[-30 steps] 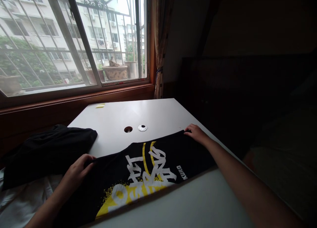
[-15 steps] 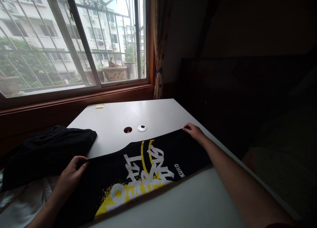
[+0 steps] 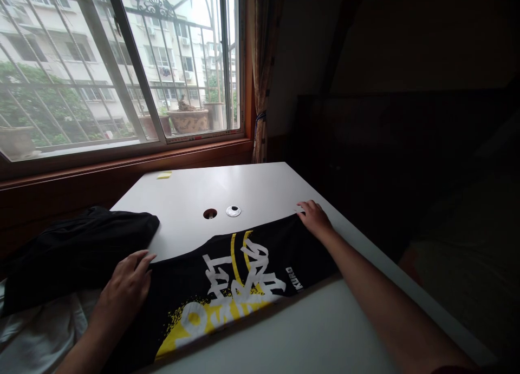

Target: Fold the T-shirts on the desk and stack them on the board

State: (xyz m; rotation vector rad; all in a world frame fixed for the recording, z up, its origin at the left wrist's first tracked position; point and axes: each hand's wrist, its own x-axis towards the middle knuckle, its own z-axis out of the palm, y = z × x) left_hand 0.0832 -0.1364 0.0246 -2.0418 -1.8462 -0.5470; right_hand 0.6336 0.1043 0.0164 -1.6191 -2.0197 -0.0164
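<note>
A black T-shirt with white lettering and a yellow print lies folded into a long strip across the white table. My left hand rests on the shirt's left part, fingers stretched toward its far edge, not pinching the cloth. At the far right corner, my right hand touches the fabric with its fingers extended and slightly apart, some tips past the edge. The underside of the shirt is hidden.
A heap of dark cloth and pale shiny fabric sit at the left. Beyond the shirt are a round table hole, a metallic disc and a yellow paper slip. A barred window is behind.
Both hands have let go of their pinch on the far edge. My left hand has moved slightly right and flattened onto the shirt; my right hand has shifted slightly left, fingers extended.
</note>
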